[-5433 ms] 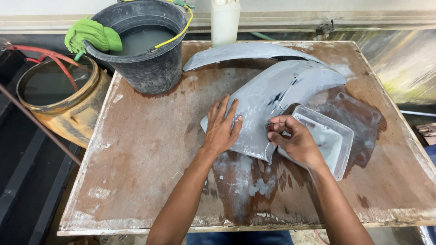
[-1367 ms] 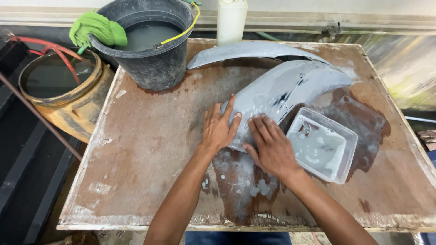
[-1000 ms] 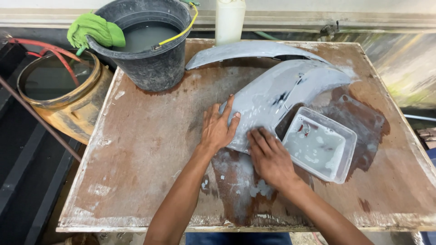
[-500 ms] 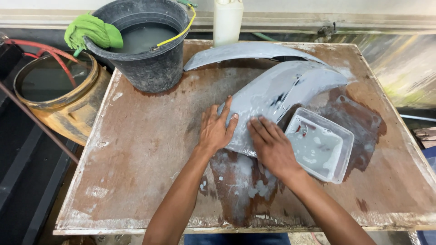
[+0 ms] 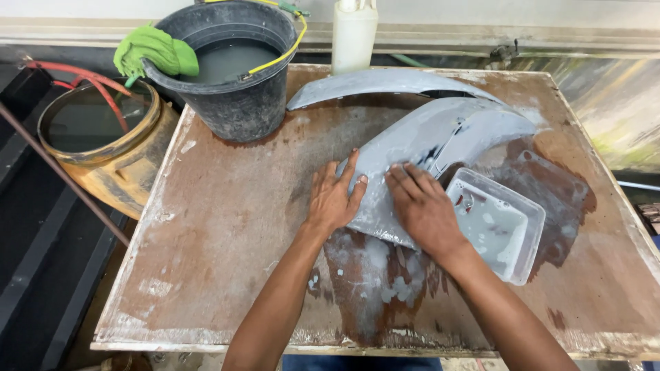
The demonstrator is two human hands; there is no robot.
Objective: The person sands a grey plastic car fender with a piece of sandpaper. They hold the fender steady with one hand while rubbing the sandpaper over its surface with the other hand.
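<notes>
A curved grey body panel [image 5: 440,134], wet and dull, lies across the middle of a wet wooden table [image 5: 227,240]. My left hand [image 5: 333,199] rests flat on the panel's near left end with its fingers spread. My right hand [image 5: 423,206] presses flat on the panel just to the right, fingers together and pointing up-left. Whatever may lie under its palm is hidden. A clear square plastic tub [image 5: 498,230] of cloudy water sits against my right wrist. A second, narrower grey panel [image 5: 385,86] lies behind the first.
A black bucket [image 5: 237,103] of murky water stands at the table's back left corner, with a green cloth [image 5: 155,55] over its rim. A white plastic bottle [image 5: 354,34] stands behind the table. A yellow drum [image 5: 110,165] with red hoses sits off the left edge.
My right hand, curled at the panel's near edge by the tub at first, now lies flat on the panel and has slid up and down beside my left hand. My left hand has stayed put.
</notes>
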